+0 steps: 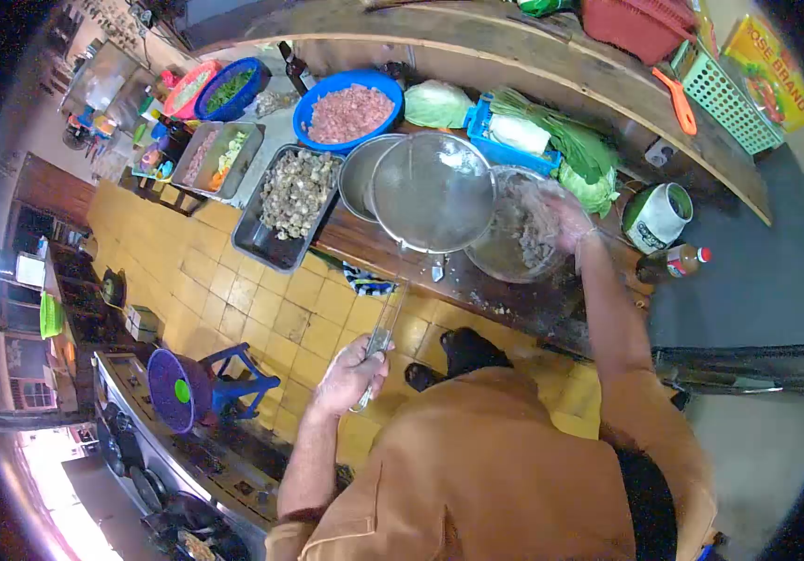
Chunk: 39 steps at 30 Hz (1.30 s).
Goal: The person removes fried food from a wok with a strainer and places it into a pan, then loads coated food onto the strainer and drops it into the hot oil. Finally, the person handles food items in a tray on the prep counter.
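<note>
- Head view: the left hand [353,372] is closed round the handle of a wire strainer [432,192], whose mesh bowl hangs well beyond the grip, over the counter [477,280].
- The right hand [556,217] — wearing a clear glove — presses into meat in a steel bowl [505,257], just beside the strainer's rim.
- Past both hands: 1 blue bowl [347,110] of mince.

The person wears a loose orange-brown shirt with short sleeves that end above the elbows, leaving both forearms bare. The right hand [561,217] is covered by a thin, clear plastic glove; the left hand [350,374] is bare
</note>
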### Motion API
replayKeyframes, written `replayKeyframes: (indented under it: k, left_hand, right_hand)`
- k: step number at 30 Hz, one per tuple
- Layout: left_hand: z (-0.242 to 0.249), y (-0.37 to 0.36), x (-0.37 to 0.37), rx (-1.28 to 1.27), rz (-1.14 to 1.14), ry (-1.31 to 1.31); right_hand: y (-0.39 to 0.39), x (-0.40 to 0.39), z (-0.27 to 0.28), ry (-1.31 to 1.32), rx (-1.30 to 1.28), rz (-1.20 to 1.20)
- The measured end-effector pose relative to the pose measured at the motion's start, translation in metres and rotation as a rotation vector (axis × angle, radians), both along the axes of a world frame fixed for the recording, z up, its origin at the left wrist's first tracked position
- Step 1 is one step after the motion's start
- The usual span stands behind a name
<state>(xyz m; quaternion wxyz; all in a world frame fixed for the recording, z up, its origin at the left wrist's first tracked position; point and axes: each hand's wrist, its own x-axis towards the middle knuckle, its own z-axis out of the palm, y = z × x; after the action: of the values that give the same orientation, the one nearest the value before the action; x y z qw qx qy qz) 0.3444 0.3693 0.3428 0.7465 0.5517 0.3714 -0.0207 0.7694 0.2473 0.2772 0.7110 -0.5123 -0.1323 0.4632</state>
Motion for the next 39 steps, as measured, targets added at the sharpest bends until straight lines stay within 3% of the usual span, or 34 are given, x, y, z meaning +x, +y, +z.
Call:
replayKeyframes:
  k: [1,3,4,6,7,9,10,13,14,15,17,18,19,21,22,24,25,26,30,32,35,36,39]
  left_hand:
    - [0.001,-0.004,0.004,-0.015,-0.003,0.006]
    - [0.008,-0.009,0.016,-0.041,-0.057,0.015]
    - [0.003,-0.011,0.018,-0.116,-0.050,-0.042]
    - [0.007,-0.012,0.023,-0.105,-0.092,-0.054]
    - [0.009,-0.013,0.025,-0.106,-0.130,-0.056]
    - [0.016,-0.018,0.031,-0.085,-0.121,-0.023]
    - [0.022,-0.020,0.035,-0.074,-0.120,-0.012]
    - [0.016,-0.023,0.040,-0.064,-0.105,0.012]
    - [0.014,-0.025,0.041,-0.080,-0.088,0.010]
    - [0.014,-0.027,0.043,-0.096,-0.071,0.007]
    - [0.003,-0.031,0.040,-0.101,-0.076,-0.025]
    - [0.005,-0.035,0.041,-0.143,-0.024,-0.035]
    - [0.006,-0.039,0.040,-0.188,0.027,-0.040]
    - [0.005,-0.046,0.033,-0.186,0.064,-0.064]
    - [0.008,-0.049,0.030,-0.170,0.101,-0.078]
    - [0.024,-0.054,0.030,-0.121,0.184,-0.022]
    - [0.028,-0.055,0.028,-0.122,0.187,-0.019]
    - [0.031,-0.055,0.024,-0.063,0.225,0.011]
    - [0.044,-0.058,0.021,0.017,0.338,0.019]
    - [0.045,-0.062,0.021,0.012,0.365,0.007]
    - [0.036,-0.064,0.021,-0.022,0.372,-0.042]
    - [0.033,-0.065,0.020,-0.036,0.364,-0.035]
    - [0.032,-0.067,0.019,-0.022,0.332,-0.014]
  right_hand:
    - [0.005,-0.002,0.012,0.006,-0.015,-0.003]
    - [0.018,-0.004,0.040,-0.419,-0.031,0.210]
    - [0.023,-0.011,0.045,-0.421,-0.027,0.206]
    - [0.038,-0.017,0.056,-0.675,-0.274,0.222]
    - [0.044,-0.012,0.057,-0.677,-0.272,0.229]
    - [0.059,0.005,0.051,-1.070,-0.353,0.408]
    - [0.062,0.011,0.047,-1.029,-0.243,0.452]
    - [0.069,0.029,0.042,-0.951,-0.285,0.570]
    - [0.067,0.031,0.033,-1.093,-0.133,0.525]
    - [0.066,0.031,0.033,-1.089,-0.139,0.529]
    - [0.063,0.036,0.038,-0.790,0.023,0.546]
    - [0.054,0.043,0.046,-0.753,0.132,0.443]
    - [0.045,0.056,0.040,-0.747,0.122,0.444]
    - [0.029,0.092,0.020,-0.420,0.048,0.329]
    - [0.025,0.105,-0.009,-0.623,-0.031,0.350]
    - [0.004,0.103,-0.065,-1.338,-0.384,0.639]
    - [-0.005,0.100,-0.111,-1.448,-0.399,0.797]
    - [-0.005,0.063,-0.071,-1.664,-0.701,1.013]
    - [-0.017,0.020,-0.082,-1.779,-0.787,0.790]
    - [-0.015,0.018,-0.116,-1.636,-0.721,0.706]
    - [-0.006,0.025,-0.141,-1.700,-0.705,0.655]
    - [-0.003,0.023,-0.125,-1.638,-0.772,0.672]
    - [0.019,0.048,-0.153,-1.537,-0.809,0.798]
